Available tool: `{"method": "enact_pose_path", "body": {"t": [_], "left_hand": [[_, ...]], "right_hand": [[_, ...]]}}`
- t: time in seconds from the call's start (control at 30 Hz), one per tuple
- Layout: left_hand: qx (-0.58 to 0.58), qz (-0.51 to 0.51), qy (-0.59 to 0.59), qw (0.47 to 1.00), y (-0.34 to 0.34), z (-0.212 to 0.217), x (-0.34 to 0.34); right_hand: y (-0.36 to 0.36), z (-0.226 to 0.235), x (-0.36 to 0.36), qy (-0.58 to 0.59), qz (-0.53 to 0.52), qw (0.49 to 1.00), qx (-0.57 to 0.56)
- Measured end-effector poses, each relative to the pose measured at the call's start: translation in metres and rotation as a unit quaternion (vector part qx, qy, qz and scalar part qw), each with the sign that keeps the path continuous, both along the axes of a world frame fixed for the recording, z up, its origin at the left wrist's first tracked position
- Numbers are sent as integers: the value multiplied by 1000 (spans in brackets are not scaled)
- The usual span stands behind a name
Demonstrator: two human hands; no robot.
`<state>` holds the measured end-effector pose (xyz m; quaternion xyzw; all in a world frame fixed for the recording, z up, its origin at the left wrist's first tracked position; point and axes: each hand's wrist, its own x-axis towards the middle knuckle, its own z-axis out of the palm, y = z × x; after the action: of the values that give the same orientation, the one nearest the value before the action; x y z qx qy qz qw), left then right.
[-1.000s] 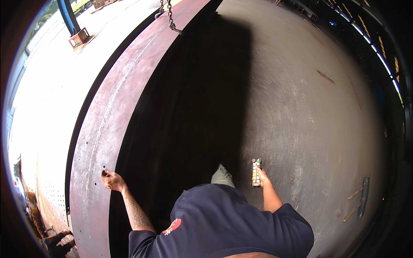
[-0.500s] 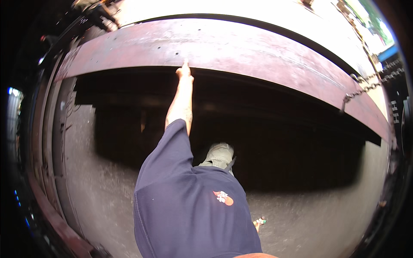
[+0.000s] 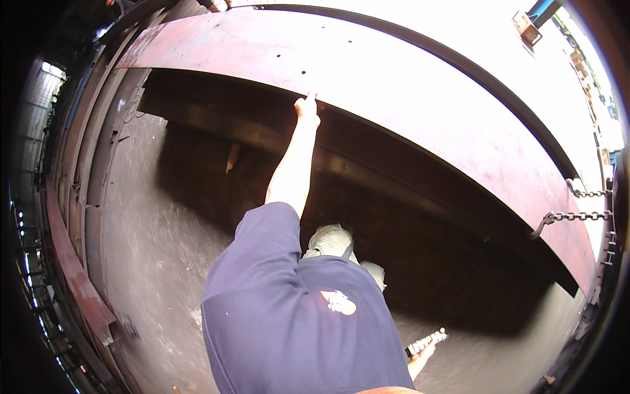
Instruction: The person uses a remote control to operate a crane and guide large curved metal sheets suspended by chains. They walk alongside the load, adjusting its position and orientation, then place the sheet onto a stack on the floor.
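Note:
A long reddish-brown steel beam (image 3: 216,43) with several small holes spans the view from upper left to lower right, above the floor. My left arm reaches forward, and my left hand (image 3: 308,111) is closed on the beam's near edge, just below the holes; some of its fingers are hidden beneath the edge. Low at the right, beside my body, my right hand (image 3: 422,360) holds a narrow handheld remote control (image 3: 426,343) with a row of light buttons. A chain hook (image 3: 539,227) grips the beam's near edge toward its right end.
Taut chains (image 3: 577,216) run off to the right. Long steel sections (image 3: 92,164) lie along the left side. Dark shadow covers the grey floor (image 3: 154,262) under the beam. At the top left, part of another person (image 3: 215,5) shows near the beam's far side.
My view has turned, so the beam slopes more steeply down to the right. My left hand stays at its edge. My right hand and the remote control have come further into view.

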<state>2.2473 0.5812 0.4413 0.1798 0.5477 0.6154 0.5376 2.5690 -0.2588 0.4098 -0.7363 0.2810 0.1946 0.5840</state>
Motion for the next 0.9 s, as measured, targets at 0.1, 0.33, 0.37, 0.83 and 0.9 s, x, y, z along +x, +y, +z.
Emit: {"method": "enact_pose_path", "body": {"t": [0.1, 0.33, 0.37, 0.83, 0.9], "left_hand": [[-13, -12, 6, 1000, 8, -7, 6], [-14, -16, 15, 1000, 10, -28, 2], [-23, -14, 2, 1000, 1, -13, 7], [-3, 167, 457, 874, -126, 27, 93], [92, 103, 474, 870, -151, 33, 131]], "right_hand": [[19, -3, 17, 5, 10, 1000, 10], [56, -23, 49, 40, 11, 998, 38], [57, -26, 52, 47, 9, 998, 39], [-18, -47, 154, 55, -19, 961, 272], [-36, -38, 180, 44, 45, 911, 408]]}}
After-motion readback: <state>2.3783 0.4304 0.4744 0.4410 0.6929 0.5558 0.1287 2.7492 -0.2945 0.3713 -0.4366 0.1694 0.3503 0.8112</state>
